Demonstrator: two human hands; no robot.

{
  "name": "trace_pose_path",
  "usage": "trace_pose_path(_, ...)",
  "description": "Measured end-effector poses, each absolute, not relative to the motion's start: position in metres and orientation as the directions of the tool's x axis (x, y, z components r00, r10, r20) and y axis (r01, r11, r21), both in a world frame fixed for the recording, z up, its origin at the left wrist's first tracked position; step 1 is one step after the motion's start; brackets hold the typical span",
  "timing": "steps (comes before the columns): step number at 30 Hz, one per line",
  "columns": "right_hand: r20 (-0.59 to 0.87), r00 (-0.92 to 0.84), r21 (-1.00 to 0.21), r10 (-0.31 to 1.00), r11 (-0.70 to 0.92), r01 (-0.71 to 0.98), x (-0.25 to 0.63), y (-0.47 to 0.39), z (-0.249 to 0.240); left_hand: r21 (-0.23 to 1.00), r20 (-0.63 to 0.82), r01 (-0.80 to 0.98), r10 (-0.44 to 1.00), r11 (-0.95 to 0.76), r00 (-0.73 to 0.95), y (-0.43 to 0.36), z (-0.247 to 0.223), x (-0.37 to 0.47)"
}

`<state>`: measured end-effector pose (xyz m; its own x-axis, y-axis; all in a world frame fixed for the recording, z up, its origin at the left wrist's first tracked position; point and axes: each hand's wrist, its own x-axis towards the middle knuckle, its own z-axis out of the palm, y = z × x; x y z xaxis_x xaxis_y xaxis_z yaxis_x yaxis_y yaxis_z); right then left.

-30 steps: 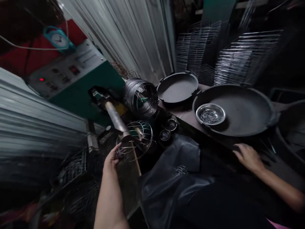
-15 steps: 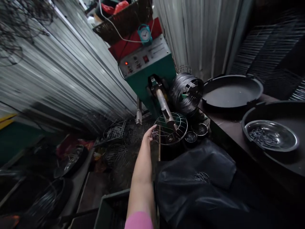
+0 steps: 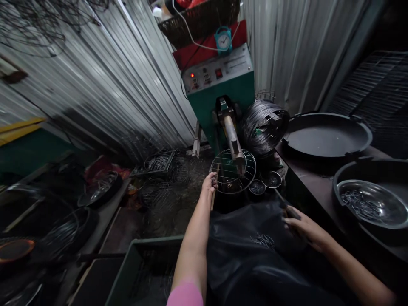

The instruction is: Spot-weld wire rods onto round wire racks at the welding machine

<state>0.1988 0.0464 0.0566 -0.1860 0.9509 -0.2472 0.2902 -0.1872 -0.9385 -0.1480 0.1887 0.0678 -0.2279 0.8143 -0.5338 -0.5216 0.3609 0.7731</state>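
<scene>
My left hand is closed on the left rim of a round wire rack. The rack sits around the end of the metal arm of a green machine. My right hand is wrapped round a tool with a dark handle and a thin metal shaft; its exact kind is not clear. The shaft points up and left, toward two small bowls of metal bits and apart from the rack. Short wire pieces lie on the black apron over my lap.
A wire coil stands right of the machine arm. Two large dark pans rest on the right-hand table, the nearer holding a steel bowl of metal pieces. A green crate is at lower left. Wire goods lie on the floor.
My right hand has come into view from the right with the tool in it. My left hand still grips the rack. The whole view has shifted and turned slightly.
</scene>
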Motion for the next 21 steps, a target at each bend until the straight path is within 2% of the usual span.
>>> trace_pose_path(2, -0.148, -0.214, -0.943, 0.966, -0.074, 0.323, 0.178, 0.067, 0.073, 0.780, -0.515, -0.541, 0.815, 0.315, -0.267, 0.184, 0.063, -0.145)
trace_pose_path(4, -0.006, -0.147, -0.928, 0.989, 0.049, 0.369, 0.165, 0.080, 0.087, 0.785, -0.499, -0.553, 0.814, 0.280, -0.297, 0.181, 0.060, -0.142)
trace_pose_path(8, 0.170, 0.269, -0.903, 0.948, 0.041, 0.427, 0.150, 0.090, 0.090, 0.780, -0.479, -0.581, 0.822, 0.235, -0.310, 0.181, 0.058, -0.138)
trace_pose_path(9, 0.171, 0.274, -0.897, 0.946, 0.035, 0.441, 0.146, 0.091, 0.085, 0.778, -0.473, -0.587, 0.825, 0.225, -0.311, 0.182, 0.057, -0.138)
trace_pose_path(10, 0.152, 0.201, -0.885, 0.968, 0.042, 0.464, 0.143, 0.091, 0.080, 0.776, -0.468, -0.593, 0.827, 0.215, -0.313, 0.182, 0.057, -0.138)
trace_pose_path(12, 0.078, -0.056, -0.852, 0.995, 0.096, 0.515, 0.140, 0.091, 0.071, 0.772, -0.463, -0.604, 0.827, 0.199, -0.319, 0.181, 0.056, -0.139)
trace_pose_path(14, 0.046, -0.162, -0.833, 0.986, 0.127, 0.538, 0.144, 0.090, 0.070, 0.767, -0.468, -0.612, 0.822, 0.195, -0.324, 0.180, 0.056, -0.141)
trace_pose_path(18, 0.139, 0.052, -0.856, 0.989, 0.094, 0.509, 0.158, 0.092, 0.089, 0.751, -0.490, -0.628, 0.811, 0.205, -0.321, 0.177, 0.054, -0.144)
trace_pose_path(21, 0.079, 0.117, -0.885, 0.990, 0.016, 0.465, 0.163, 0.090, 0.097, 0.742, -0.504, -0.637, 0.801, 0.211, -0.323, 0.177, 0.055, -0.143)
